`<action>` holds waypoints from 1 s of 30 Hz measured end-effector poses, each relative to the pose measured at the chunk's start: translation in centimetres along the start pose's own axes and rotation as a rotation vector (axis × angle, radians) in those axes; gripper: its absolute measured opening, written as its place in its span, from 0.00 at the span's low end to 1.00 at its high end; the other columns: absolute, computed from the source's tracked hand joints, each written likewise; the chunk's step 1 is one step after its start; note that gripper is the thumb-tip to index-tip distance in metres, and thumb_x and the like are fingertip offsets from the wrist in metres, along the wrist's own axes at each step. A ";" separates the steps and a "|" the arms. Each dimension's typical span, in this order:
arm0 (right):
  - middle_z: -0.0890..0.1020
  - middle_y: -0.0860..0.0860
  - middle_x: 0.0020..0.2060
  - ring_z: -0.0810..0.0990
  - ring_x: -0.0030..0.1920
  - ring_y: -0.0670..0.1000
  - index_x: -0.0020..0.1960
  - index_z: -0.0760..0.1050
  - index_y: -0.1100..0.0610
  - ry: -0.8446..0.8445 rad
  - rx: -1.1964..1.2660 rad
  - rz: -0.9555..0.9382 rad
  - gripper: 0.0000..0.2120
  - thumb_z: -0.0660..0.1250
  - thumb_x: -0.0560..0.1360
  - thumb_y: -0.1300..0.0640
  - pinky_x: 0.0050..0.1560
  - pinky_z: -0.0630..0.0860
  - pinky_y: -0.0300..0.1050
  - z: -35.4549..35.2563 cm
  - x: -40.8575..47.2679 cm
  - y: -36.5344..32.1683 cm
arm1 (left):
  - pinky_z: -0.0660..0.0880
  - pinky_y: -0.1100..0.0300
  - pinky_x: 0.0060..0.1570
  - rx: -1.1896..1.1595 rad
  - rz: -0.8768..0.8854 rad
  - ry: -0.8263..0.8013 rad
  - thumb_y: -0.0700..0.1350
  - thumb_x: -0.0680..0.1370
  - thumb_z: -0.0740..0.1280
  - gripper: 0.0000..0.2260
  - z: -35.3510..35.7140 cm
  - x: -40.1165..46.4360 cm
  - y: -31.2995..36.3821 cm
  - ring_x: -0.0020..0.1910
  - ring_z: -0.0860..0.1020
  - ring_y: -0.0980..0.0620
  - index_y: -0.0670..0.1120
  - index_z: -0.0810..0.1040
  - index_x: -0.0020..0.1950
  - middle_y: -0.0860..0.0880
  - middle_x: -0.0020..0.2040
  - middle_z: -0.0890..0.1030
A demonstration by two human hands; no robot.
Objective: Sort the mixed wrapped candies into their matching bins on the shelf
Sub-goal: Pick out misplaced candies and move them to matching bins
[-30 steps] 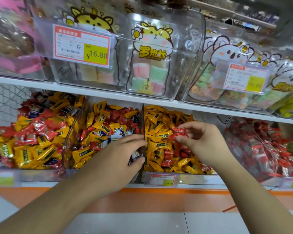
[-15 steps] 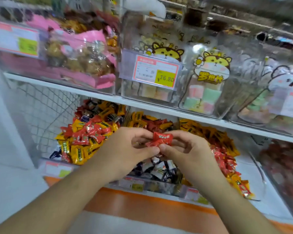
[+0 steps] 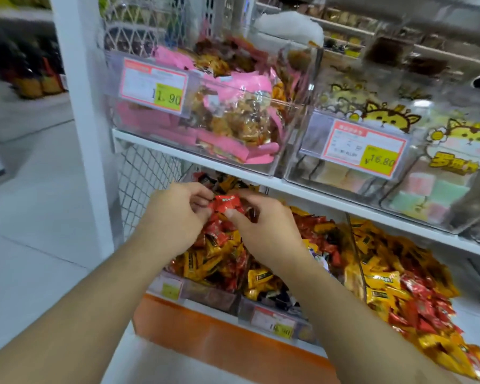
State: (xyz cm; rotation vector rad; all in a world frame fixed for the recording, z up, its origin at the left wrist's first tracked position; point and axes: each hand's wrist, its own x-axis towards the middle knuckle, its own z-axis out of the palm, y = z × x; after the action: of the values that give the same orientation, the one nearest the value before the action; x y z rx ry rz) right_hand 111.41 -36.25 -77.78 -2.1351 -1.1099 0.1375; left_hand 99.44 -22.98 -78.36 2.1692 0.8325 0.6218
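A white shelf (image 3: 302, 189) ran across the view, clear bins of pink-wrapped snacks (image 3: 227, 112) and pastel sweets (image 3: 427, 189) standing on it. Below sat the leftmost bin (image 3: 205, 289), heaped with mixed red and yellow wrapped candies (image 3: 216, 245), and more mixed bins to its right (image 3: 385, 278). Above the leftmost heap, the left hand (image 3: 175, 214) and right hand (image 3: 261, 225) met, fingers curled, both pinching one red candy (image 3: 226, 203) between them, clear of the pile.

red wrapped candy (image 3: 227, 203) | pinched at both ends | above leftmost bin (image 3: 205, 293) of mixed red and yellow candies (image 3: 219, 253)
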 end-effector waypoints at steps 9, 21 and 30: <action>0.76 0.39 0.69 0.79 0.53 0.41 0.75 0.69 0.40 -0.037 -0.145 0.045 0.23 0.68 0.81 0.47 0.57 0.78 0.40 -5.1 -5.5 4.4 | 0.67 0.65 0.19 0.102 0.098 -0.096 0.46 0.83 0.65 0.19 2.4 -1.9 2.9 0.23 0.76 0.58 0.59 0.73 0.73 0.54 0.40 0.83; 0.84 0.41 0.46 0.81 0.50 0.38 0.54 0.80 0.45 0.091 -0.200 0.247 0.23 0.64 0.75 0.73 0.53 0.77 0.33 -18.9 -14.0 17.4 | 0.55 0.70 0.72 0.099 0.540 -0.485 0.60 0.85 0.59 0.24 14.2 -7.8 10.1 0.77 0.55 0.69 0.66 0.59 0.81 0.72 0.79 0.54; 0.83 0.41 0.51 0.79 0.50 0.46 0.60 0.80 0.44 -0.253 -0.443 0.287 0.19 0.77 0.71 0.44 0.51 0.77 0.45 -17.8 -14.2 19.4 | 0.69 0.63 0.68 0.222 0.547 -0.577 0.61 0.85 0.56 0.28 18.2 -10.3 11.7 0.79 0.57 0.64 0.64 0.50 0.83 0.77 0.75 0.32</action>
State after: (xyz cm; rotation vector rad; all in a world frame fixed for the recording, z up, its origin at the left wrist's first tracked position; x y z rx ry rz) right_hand 122.69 -63.92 -80.10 -2.7318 -1.0364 0.3274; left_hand 108.37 -44.79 -82.59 2.6017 -0.0071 0.1241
